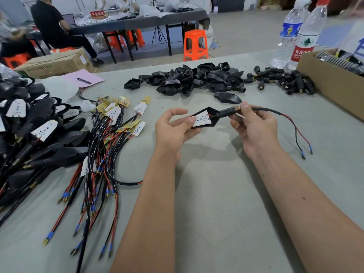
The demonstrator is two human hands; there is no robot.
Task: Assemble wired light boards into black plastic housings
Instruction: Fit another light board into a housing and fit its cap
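Two bare forearms reach from the near edge over a grey tabletop [226, 194] and meet at its middle. The left hand [173, 129] is turned palm inward, its grip curled around the pointed end of a black plastic housing [210, 113], thumb pressing on the edge of the white light board [202, 120] seated inside. The right hand [254, 129] pinches the housing's black stem with its brass threaded end [230, 111] between thumb and forefinger, the other fingers loosely curled beneath. A black cable [275, 112] runs right from the stem and splits into red and black leads lying on the tabletop. To the left lies a bundle of loose wired light boards [118, 119], and at the far left a heap of finished assemblies [33, 123]. Farther off sits a pile of empty black housings [197, 79], with black stem pieces [285, 79] to its right. At the far right stand two clear water bottles: one with a blue label [289, 30], one with a red label [305, 44] bearing white Chinese characters, blurred. A cardboard box [331, 83] sits beside them. A pen [83, 80] lies on pink paper [86, 75].
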